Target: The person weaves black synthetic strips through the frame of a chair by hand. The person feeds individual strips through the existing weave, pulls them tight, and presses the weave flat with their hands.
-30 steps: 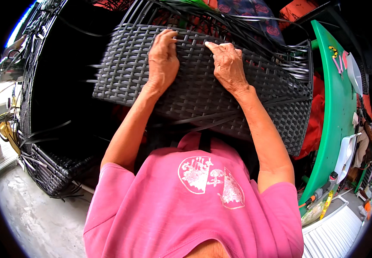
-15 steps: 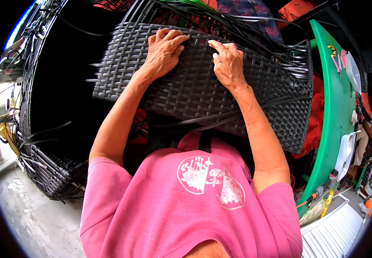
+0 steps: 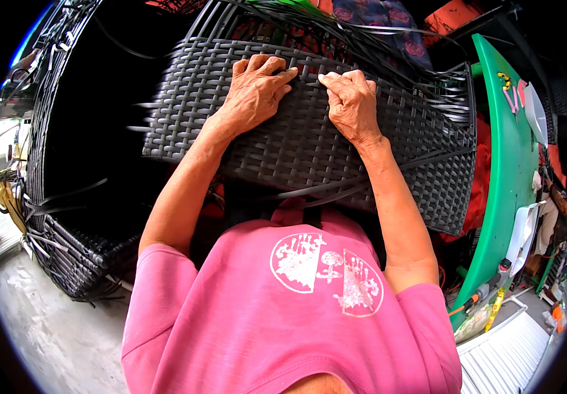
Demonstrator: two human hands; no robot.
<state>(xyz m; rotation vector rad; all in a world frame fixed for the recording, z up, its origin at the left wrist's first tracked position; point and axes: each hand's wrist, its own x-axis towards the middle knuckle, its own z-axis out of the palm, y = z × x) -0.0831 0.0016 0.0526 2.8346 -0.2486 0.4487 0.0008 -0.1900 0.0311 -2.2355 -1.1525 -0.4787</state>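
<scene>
A dark grey-black woven wicker panel (image 3: 296, 138) lies tilted across in front of me, made of flat plastic strips. My left hand (image 3: 255, 92) rests on its upper part, fingers curled down against the weave and thumb stretched to the right. Across a small gap, my right hand (image 3: 351, 105) is closed, its thumb and forefinger together at the weave near the upper edge. What the fingertips hold, if anything, is hidden. Loose black strips (image 3: 326, 187) trail across the panel's lower side, and more loose black strands (image 3: 388, 65) fan out beyond its upper edge.
At the right stands a green table (image 3: 490, 197) with pink-handled scissors (image 3: 510, 98) and white trays (image 3: 523, 230) on it. A dark woven frame (image 3: 57, 164) rises at the left. Red cloth (image 3: 482, 177) shows beside the panel. Patterned dark fabric (image 3: 382, 26) is at the far side.
Both hands sit slightly lower and more to the right in the picture, as does the panel's upper part. The right forefinger, stretched out earlier, is now more bent.
</scene>
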